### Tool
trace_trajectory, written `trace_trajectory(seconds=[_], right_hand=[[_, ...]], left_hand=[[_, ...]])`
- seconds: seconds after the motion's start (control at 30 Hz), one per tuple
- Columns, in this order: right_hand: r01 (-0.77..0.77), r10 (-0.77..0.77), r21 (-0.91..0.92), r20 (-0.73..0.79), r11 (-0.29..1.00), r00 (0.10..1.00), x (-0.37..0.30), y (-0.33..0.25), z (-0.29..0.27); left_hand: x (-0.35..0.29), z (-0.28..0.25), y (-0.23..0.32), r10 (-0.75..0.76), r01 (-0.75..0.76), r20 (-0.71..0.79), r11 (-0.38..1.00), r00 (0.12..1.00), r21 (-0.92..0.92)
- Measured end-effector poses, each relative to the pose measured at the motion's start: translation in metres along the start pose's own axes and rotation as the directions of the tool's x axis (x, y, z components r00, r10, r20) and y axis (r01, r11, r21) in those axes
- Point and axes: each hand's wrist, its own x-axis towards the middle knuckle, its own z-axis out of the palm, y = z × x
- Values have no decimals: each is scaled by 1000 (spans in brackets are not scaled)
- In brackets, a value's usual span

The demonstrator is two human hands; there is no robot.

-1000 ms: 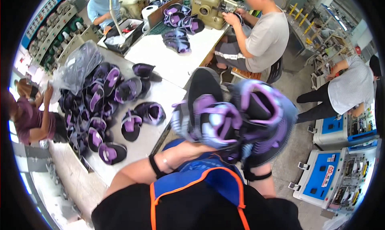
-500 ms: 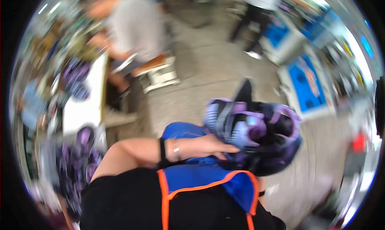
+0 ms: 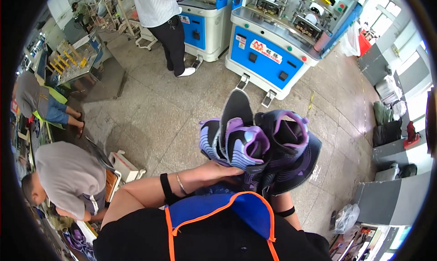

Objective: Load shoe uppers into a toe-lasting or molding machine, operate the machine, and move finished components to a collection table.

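Observation:
A bundle of black, purple and light-blue shoe uppers [image 3: 246, 147] is held out in front of my body. Several are bunched together, with dark flat parts sticking up and out to the right. My left hand [image 3: 221, 170] is closed on the near left side of the bundle, its thumb lying along the uppers. On the other side, my right forearm [image 3: 284, 205] reaches up beneath the bundle. The uppers cover my right hand, so its fingers cannot be seen.
Ahead stand a blue-and-white machine [image 3: 268, 56] with foot pedals [image 3: 268, 97] and a second machine [image 3: 198, 31]. A person in a striped shirt [image 3: 154, 8] stands there. A person in grey [image 3: 70, 170] sits at left. Bags and boxes line the grey right wall [image 3: 387, 197].
My body has turned to the right. The machines now lie straight ahead, and the seated person has shifted to the lower left. The shoe uppers stay in front of me.

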Motion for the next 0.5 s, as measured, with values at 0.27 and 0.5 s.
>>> trace_trajectory(seconds=[0.27,0.5], right_hand=[[54,-68,-81,-190,995,979,84,18,-114],[124,-187,-211,-314,970,931,229,31,-240]], left_hand=[[140,-44,127,-138,128,60,981,989,148],[284,-91,231,-112,84,106,968,988,238]])
